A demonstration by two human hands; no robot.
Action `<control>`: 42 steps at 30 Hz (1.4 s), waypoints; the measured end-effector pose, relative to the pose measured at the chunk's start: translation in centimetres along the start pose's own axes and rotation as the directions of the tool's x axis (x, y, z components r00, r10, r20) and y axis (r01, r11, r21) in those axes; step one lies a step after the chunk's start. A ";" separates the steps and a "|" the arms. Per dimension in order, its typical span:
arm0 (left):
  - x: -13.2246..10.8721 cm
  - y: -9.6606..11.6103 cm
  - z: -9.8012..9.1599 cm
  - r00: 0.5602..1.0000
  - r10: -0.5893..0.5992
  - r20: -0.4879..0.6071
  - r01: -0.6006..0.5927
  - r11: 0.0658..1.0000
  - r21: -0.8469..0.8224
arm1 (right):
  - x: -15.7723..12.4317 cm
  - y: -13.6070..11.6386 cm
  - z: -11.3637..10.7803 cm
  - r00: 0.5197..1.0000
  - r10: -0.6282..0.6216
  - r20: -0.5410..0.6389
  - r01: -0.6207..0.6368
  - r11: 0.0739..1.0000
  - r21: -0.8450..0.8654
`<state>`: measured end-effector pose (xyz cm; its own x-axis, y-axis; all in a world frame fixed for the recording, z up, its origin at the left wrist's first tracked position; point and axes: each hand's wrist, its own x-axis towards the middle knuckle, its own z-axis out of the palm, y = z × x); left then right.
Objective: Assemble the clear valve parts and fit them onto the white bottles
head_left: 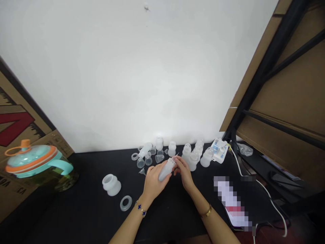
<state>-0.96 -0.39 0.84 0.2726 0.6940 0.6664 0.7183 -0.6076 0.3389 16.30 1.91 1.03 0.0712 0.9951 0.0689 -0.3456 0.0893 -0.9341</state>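
Note:
My left hand (154, 179) is wrapped round a frosted white baby bottle (165, 171), which tilts with its neck up and to the right. At the bottle's mouth, the fingers of my right hand (185, 172) are pinched together on a small translucent part (174, 157) whose kind I cannot make out. Beyond my left hand lie several clear caps (148, 159) and a small funnel-like clear piece (142, 171). To the left stand a wide white silicone bottle body (111, 185) and, near my left wrist, a loose translucent ring (126, 203).
Several assembled bottles (193, 159) stand back right, beside a white power strip (219, 150) with a white cable. A phone with a blurred screen (233, 203) lies at the right. A large teal-lidded jug (38, 162) stands left. Cardboard and a black metal frame (266, 73) border the desk.

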 end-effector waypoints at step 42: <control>0.3 0.6 -0.6 0.999 0.011 0.041 -0.011 1.000 -0.008 | -0.1 -0.2 -0.1 0.998 -0.043 0.050 0.044 0.999 -0.010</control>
<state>-0.84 -0.81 1.62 0.3065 0.7023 0.6425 0.7104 -0.6180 0.3367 16.46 1.82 1.20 0.0392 0.9912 0.1263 -0.3326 0.1322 -0.9338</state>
